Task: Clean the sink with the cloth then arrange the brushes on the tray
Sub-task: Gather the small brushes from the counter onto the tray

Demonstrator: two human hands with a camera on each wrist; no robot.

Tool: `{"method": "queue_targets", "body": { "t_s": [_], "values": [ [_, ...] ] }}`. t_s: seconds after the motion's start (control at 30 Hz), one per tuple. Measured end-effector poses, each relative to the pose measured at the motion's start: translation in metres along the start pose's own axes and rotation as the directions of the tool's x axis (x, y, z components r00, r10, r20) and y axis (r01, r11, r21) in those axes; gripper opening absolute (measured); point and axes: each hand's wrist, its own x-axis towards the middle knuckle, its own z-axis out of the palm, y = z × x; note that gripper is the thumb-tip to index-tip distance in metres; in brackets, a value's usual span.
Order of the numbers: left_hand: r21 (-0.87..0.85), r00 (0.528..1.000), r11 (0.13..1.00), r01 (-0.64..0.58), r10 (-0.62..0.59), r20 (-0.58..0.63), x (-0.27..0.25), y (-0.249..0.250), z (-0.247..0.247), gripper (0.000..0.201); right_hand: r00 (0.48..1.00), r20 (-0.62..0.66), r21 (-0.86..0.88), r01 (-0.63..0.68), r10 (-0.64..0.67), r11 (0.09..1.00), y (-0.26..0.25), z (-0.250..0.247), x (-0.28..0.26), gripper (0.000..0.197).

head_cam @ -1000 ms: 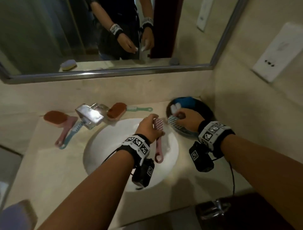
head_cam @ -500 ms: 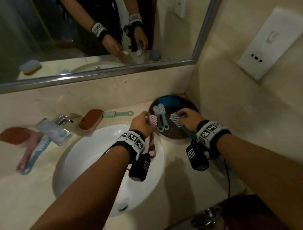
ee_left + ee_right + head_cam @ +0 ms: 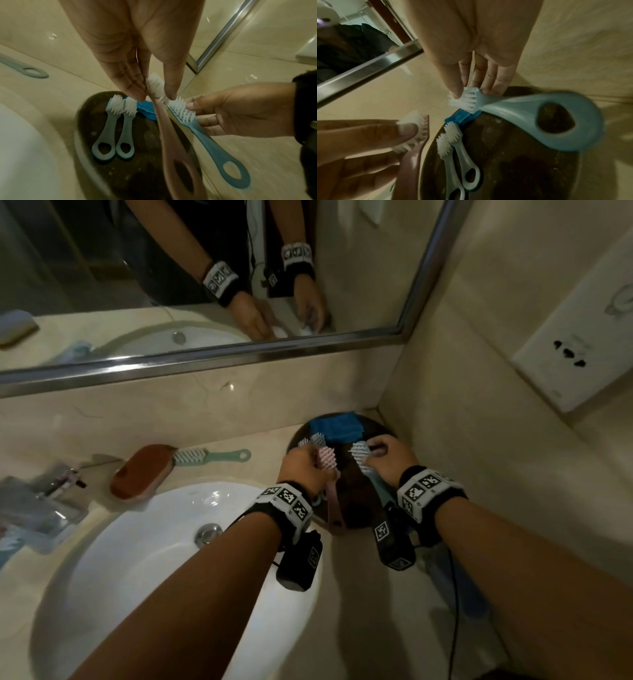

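Observation:
A dark round tray (image 3: 356, 505) sits in the back right corner of the counter. On its far side lies a blue cloth (image 3: 340, 428). Two small blue brushes (image 3: 111, 121) lie side by side on the tray's left part, bristles up. My left hand (image 3: 317, 462) pinches the bristle head of a pink brush (image 3: 164, 135), whose handle slants down over the tray. To its right, my right hand (image 3: 371, 451) pinches the head of a larger blue brush (image 3: 205, 138) above the tray's right side. Whether either handle touches the tray I cannot tell.
The white sink (image 3: 137, 559) with its drain (image 3: 208, 534) lies left of the tray, the faucet (image 3: 51, 487) at its back left. A brown-backed brush (image 3: 144, 470) and a green brush (image 3: 212, 455) lie behind the sink. Mirror (image 3: 239, 357) and side wall hem in the tray.
My left hand carried the pink brush from over the sink rightwards to above the tray. The right hand keeps hold of the blue brush over the tray's right side. The view swung right.

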Motion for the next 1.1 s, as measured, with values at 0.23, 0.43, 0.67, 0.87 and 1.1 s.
{"method": "queue_targets", "body": {
  "t_s": [0.23,0.43,0.67,0.87,1.1],
  "values": [
    [-0.017,0.999,1.000,0.025,-0.026,-0.027,0.054,0.005,0.021,0.057,0.999,0.037,0.044,0.023,-0.025,0.999,0.006,0.015,0.054,0.033],
    [-0.037,0.996,0.999,0.001,-0.004,-0.085,0.086,0.005,0.032,0.045,0.999,0.044,0.133,0.005,-0.011,0.991,0.006,0.027,0.085,0.033],
    [0.030,0.999,0.999,0.012,-0.011,-0.035,0.109,-0.012,0.043,0.054,0.998,0.054,0.175,-0.026,0.016,0.984,0.012,0.036,0.097,0.036],
    [0.254,0.999,0.967,-0.011,-0.003,0.053,0.114,-0.020,0.045,0.081,0.999,0.022,0.185,-0.031,0.027,0.982,0.013,0.036,0.099,0.032],
    [0.240,0.996,0.969,-0.059,0.041,0.078,0.112,-0.025,0.042,0.046,0.999,0.034,0.146,-0.028,0.023,0.989,0.016,0.041,0.099,0.026]
  ]
}}
